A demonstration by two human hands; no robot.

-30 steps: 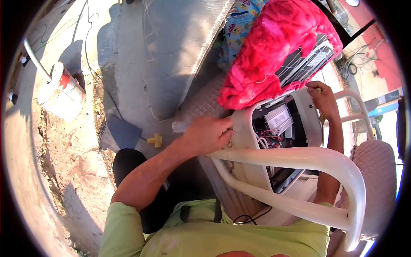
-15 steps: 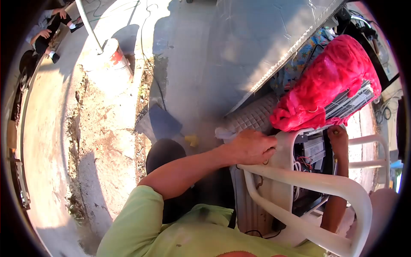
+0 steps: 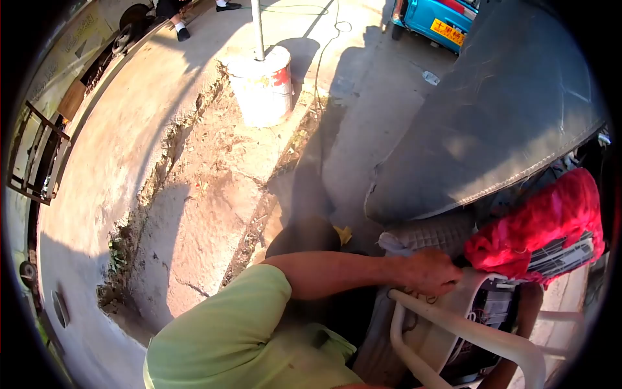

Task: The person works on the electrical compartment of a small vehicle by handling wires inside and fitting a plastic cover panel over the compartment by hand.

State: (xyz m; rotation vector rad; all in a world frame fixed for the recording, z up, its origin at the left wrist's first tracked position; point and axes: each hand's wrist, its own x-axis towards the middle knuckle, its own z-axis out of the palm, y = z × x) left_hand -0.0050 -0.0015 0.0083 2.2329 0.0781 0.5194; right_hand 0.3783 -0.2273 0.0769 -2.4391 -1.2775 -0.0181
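My left hand [image 3: 433,272] is closed at the near left edge of a cream-coloured housing [image 3: 447,312]; a small ring shows below its fingers, but what they grip is hidden. Inside the open housing are a metal-cased unit [image 3: 497,305] and wires. My right hand [image 3: 530,295] is on the far side of the opening, dark and blurred, its fingers indistinct. A thick cream tube frame [image 3: 476,329] crosses in front of the housing. Red fluffy cloth [image 3: 534,223] hangs over a wire basket [image 3: 564,254] just above the opening.
A grey cover [image 3: 492,123] spreads across the upper right, beside a quilted seat [image 3: 431,233]. Farther off are a white bucket [image 3: 261,91] with a pole, a blue vehicle [image 3: 431,23], a metal frame [image 3: 37,152] and a person's legs [image 3: 178,23].
The view has swung left, so the housing and both hands sit lower and farther right. My left hand stays closed at the housing's edge. The blue vehicle has come into view.
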